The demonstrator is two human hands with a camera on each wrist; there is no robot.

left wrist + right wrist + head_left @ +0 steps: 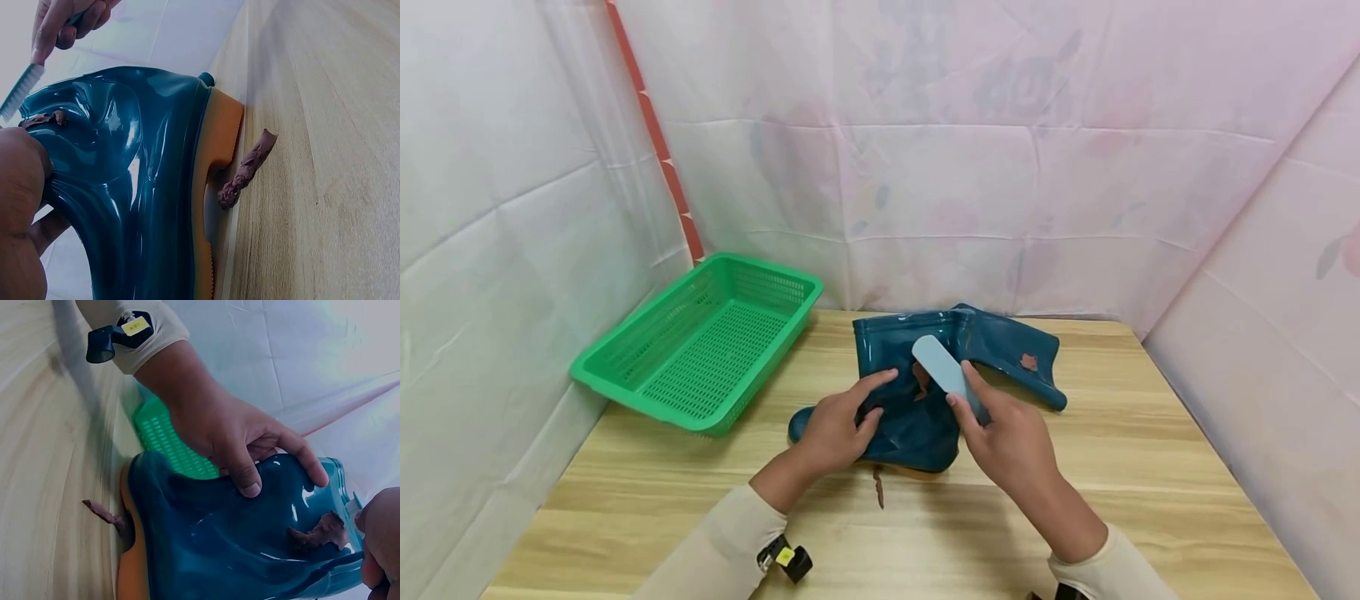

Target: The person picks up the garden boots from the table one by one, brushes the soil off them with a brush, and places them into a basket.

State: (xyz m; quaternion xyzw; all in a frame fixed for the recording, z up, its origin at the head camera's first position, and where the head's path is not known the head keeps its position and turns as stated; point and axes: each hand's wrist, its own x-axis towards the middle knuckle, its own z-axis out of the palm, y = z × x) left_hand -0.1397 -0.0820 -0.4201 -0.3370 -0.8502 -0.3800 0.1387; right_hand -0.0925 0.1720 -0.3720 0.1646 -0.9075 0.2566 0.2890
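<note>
A dark teal rubber boot [910,437] with an orange sole [219,128] stands on the table, toe to the left. My left hand [835,427] grips its shaft; in the right wrist view the thumb and a finger lie on the near side. In my right hand [1011,437] is a scrubbing brush [938,362], pale blue on its back, with white bristles [24,90] facing the shaft. Beside the brush, a brown mud-like smear [322,532] clings to the boot. Whether the bristles touch it I cannot tell.
A second teal boot [1007,340] lies behind to the right, with a brown patch [1028,362] on it. One brown twisted lump [249,169] lies on the wooden table [1112,483] by the sole. A green plastic basket [767,367] stands at the left. Pale curtains enclose the table.
</note>
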